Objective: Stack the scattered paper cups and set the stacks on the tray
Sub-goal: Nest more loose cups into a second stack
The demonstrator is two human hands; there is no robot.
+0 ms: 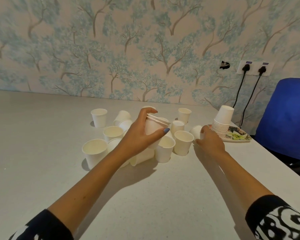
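Several white paper cups (183, 142) are scattered mid-table, some upright, some lying on their sides. My left hand (139, 134) holds a short stack of nested cups (154, 127) above the cluster, thumb in front and fingers over the rims. My right hand (210, 142) reaches to a cup lying on its side (196, 131) and curls its fingers round it. A tall upside-down stack of cups (222, 121) stands on the patterned tray (239, 136) at the right.
The table's right edge runs close to the tray, with a blue chair (286, 118) beyond it. Two black cables (244, 99) hang from wall sockets behind the tray. The wallpapered wall closes off the table's far side.
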